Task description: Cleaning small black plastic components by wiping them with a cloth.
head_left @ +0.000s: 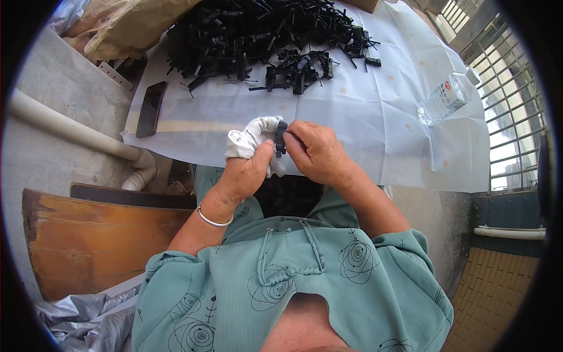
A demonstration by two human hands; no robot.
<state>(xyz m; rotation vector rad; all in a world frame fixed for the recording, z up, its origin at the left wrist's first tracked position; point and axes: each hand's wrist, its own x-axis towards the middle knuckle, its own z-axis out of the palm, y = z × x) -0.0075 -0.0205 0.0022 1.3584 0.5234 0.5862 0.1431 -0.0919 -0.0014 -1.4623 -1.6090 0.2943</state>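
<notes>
My left hand (pixel 246 170) grips a bunched white cloth (pixel 253 136) near the front edge of the table. My right hand (pixel 316 154) pinches a small black plastic part (pixel 281 138) between thumb and fingers, pressed against the cloth. Both hands meet just over the table's white cover (pixel 363 117). A large heap of black plastic parts (pixel 264 35) lies farther back on the cover, well beyond the hands. A silver bangle (pixel 212 221) circles my left wrist.
A dark phone (pixel 151 108) lies at the cover's left edge. A clear plastic water bottle (pixel 446 97) lies on the right. A white pipe (pixel 76 132) and a brown wooden board (pixel 94 240) are at left; window bars (pixel 510 100) at right. A tan sack (pixel 129 23) sits behind.
</notes>
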